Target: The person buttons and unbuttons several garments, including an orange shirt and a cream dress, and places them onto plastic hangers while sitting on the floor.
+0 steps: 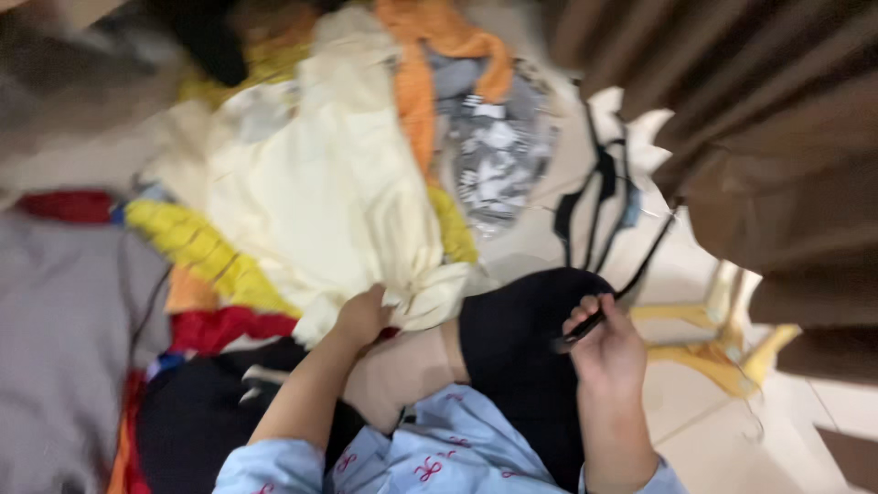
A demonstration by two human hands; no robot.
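Sprawling across the floor, a heap of mixed clothing (274,137) fills most of the blurred view, with yellow, red, orange and grey-patterned pieces around it. A brown curtain (777,137) hangs at the right edge. The largest piece in hand is a cream garment (320,183) lying on top of the heap; its lower edge is bunched near the person's lap. The left hand (361,316) is closed on that bunched edge. A black garment (521,338) lies over the lap, between the two hands. The right hand (608,343) is clamped around a thin black strap (640,265), which runs up and away toward more black straps (594,192) on the pale floor.
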